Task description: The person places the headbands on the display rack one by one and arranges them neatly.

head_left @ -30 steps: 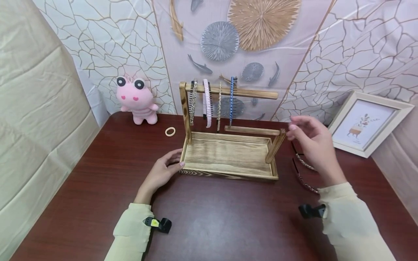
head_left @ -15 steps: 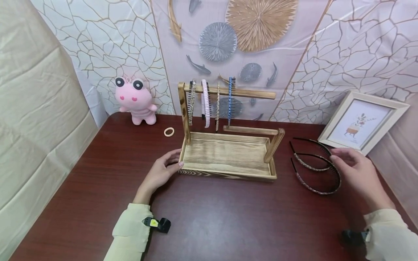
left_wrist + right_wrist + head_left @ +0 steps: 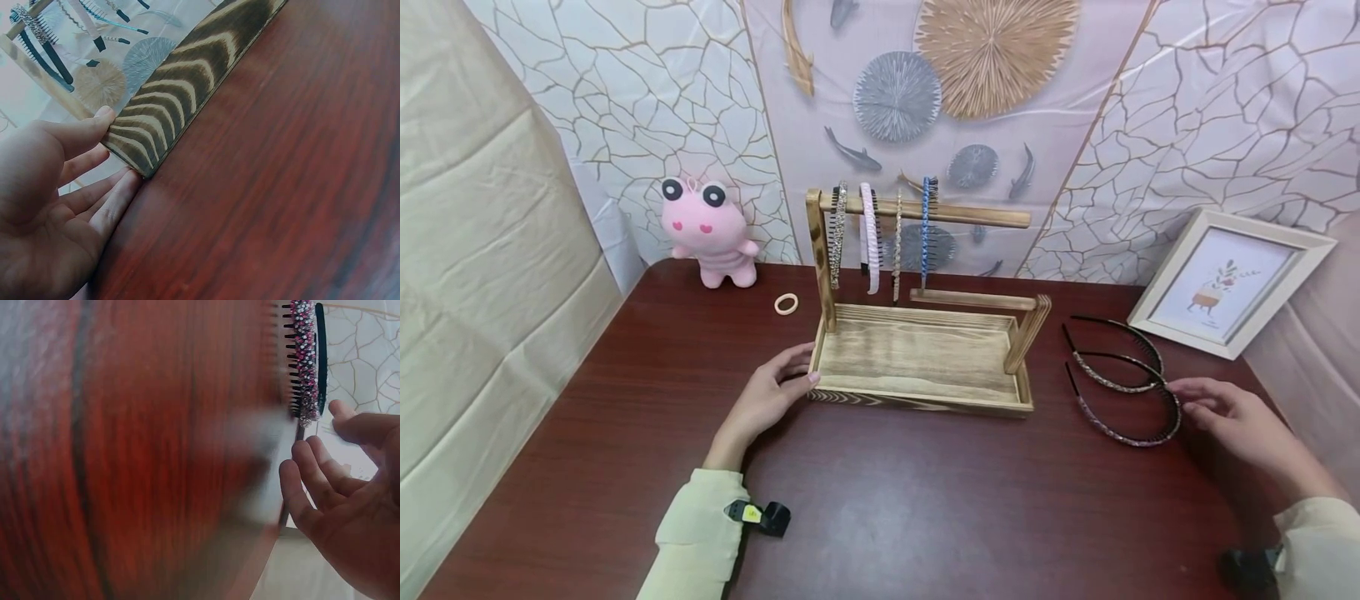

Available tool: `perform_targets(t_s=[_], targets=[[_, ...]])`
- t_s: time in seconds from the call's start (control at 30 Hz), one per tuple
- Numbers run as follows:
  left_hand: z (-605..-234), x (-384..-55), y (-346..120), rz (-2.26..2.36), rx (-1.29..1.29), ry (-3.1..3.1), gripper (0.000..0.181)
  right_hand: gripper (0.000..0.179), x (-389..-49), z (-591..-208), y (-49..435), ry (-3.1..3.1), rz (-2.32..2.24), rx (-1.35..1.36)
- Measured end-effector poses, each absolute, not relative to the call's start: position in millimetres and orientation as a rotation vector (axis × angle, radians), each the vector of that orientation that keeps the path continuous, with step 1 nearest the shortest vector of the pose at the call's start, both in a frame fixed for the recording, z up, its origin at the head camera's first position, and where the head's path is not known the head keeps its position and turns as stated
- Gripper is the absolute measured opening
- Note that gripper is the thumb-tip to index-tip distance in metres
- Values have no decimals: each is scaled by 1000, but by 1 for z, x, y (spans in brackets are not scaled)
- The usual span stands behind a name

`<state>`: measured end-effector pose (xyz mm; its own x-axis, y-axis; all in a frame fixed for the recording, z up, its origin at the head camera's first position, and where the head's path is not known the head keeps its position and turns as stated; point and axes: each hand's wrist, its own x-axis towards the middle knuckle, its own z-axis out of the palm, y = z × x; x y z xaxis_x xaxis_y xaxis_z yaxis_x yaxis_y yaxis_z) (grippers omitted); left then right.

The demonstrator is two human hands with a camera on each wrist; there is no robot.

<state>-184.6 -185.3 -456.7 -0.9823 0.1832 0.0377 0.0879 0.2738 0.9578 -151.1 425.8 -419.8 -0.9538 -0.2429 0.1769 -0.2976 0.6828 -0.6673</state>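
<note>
A wooden headband stand with a shallow tray stands mid-table. Several headbands hang on its upper bar, among them a pink one and a blue one. My left hand grips the tray's front left corner, thumb on the rim and fingers against the end, as the left wrist view shows. To the right lie two glittery toothed headbands, a farther one and a nearer one. Beside the nearer one is my right hand; in the right wrist view its thumb and fingers are apart around the headband's end, holding nothing.
A pink plush toy sits at the back left, with a cream ring on the table near the stand. A framed picture leans at the back right. The stand's lower bar carries no headband.
My right hand has moved from beside the stand's right post out to the right and down toward the nearer loose headband. My left hand stays on the tray corner.
</note>
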Motion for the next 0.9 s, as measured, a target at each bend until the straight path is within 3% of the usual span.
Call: perform_targets(t_s=[0.1, 0.4, 0.57, 0.9], targets=[[-457, -185, -185, 1832, 254, 2435, 53, 54, -155, -424, 428, -2809, 1105, 542], [-458, -185, -184, 1827, 258, 2435, 54, 51, -159, -431, 430, -2812, 925, 582], [-458, -186, -184, 1817, 248, 2441, 53, 40, -159, -433, 427, -2823, 788, 505], [-426, -171, -179, 1790, 243, 2442, 51, 35, -161, -430, 420, -2708, 775, 497]])
